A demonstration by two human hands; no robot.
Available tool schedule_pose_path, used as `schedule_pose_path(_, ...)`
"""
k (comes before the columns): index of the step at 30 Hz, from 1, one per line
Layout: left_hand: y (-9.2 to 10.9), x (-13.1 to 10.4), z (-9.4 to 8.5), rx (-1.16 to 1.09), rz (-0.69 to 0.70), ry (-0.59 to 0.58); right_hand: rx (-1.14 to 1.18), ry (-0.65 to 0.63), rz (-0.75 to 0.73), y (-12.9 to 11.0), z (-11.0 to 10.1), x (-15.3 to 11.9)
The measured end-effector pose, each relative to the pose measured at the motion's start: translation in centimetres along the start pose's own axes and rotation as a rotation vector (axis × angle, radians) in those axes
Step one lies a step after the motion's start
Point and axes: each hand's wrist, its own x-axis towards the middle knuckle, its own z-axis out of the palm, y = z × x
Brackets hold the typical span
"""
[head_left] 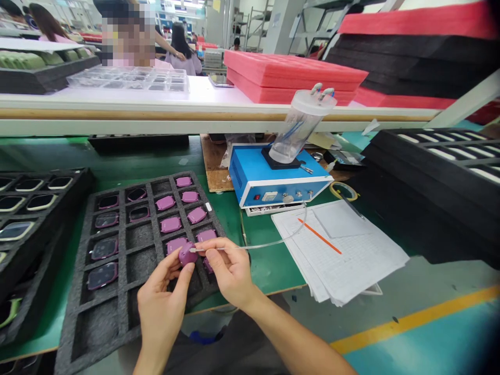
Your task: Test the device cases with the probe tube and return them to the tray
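Observation:
My left hand pinches a small purple watch case between thumb and fingers, above a dark foam tray. In my right hand is the end of a clear thin tube, its pale tip touching or nearly touching the case. That tube runs back to the front of a blue box-shaped machine. Purple cases lie face down in the tray's right compartments, partly hidden by my hands. Dark-faced watch pieces sit in its left columns.
A tilted clear cylinder stands on the machine. Papers with an orange stick lie to the right, near a tape roll. Black foam trays stack at right, others at left. Red foam rests on the shelf; people work beyond.

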Motion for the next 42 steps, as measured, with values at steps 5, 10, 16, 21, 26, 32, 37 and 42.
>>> schedule_pose_path(5, 1.8, -0.7, -1.4, 0.343, 0.274, -0.137, 0.044, 0.164, -0.058, 0.2, -0.3, -0.8)
schedule_pose_path(10, 2.6, -3.0, -2.5, 0.781, 0.363, -0.358, 0.068, 0.236, 0.007, 0.5, -0.6, -1.5)
schedule_pose_path(16, 2.8, -0.6, -4.1, 0.838, 0.534, -0.232, 0.082, 0.252, 0.076, 0.1, -0.3, -1.5)
schedule_pose_path(21, 3.9, 10.8, -5.0, 0.885, 0.353, -0.286, 0.018, 0.261, 0.093, -0.1, -0.3, -1.2)
schedule_pose_path(26, 3.3, 16.9, -5.0, 0.806, 0.265, -0.264, 0.003, 0.245, 0.073, -0.1, -0.4, -1.2)
schedule_pose_path(32, 4.5, 11.2, -3.3, 0.643, 0.252, -0.268, 0.013, 0.26, 0.052, -0.3, -0.1, -1.1)
schedule_pose_path(37, 4.0, 3.2, -0.8, -0.061, -0.064, -0.269, 0.021, 0.232, -0.034, -0.2, -0.4, -1.1)
schedule_pose_path(42, 3.0, 0.3, 1.2, -0.271, -0.184, -0.119, -0.083, 0.166, -0.113, 0.3, -1.0, -1.3)
